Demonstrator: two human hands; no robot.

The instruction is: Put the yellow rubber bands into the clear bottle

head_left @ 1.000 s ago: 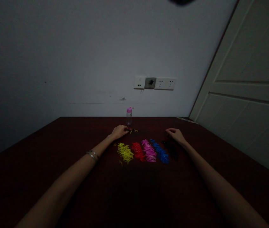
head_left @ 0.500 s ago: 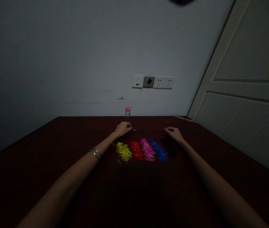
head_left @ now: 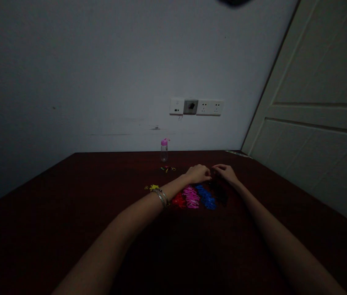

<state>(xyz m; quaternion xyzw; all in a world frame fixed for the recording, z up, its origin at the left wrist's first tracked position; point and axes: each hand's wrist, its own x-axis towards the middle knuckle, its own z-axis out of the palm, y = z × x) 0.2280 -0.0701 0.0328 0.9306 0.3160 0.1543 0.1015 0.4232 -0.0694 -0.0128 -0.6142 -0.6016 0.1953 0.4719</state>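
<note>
My left hand reaches across the piles of small elastic bands, fingers curled, just left of my right hand. Its fingertips point at the black bands; whatever they hold is too dark and small to make out. Over the far side of that black pile, my right hand has thumb and finger pinched, their content likewise unclear. Blue bands, pink bands and red bands lie below my left hand. My left forearm covers most of the yellow bands.
A clear bottle with a pink cap stands near the wall, behind a small mixed group of bands. Wall sockets sit above the dark red table. A panelled door is on the right.
My left hand has moved right, from the mixed bands by the bottle to beside my right hand. Its forearm now hides much of the yellow pile. My right hand has barely moved.
</note>
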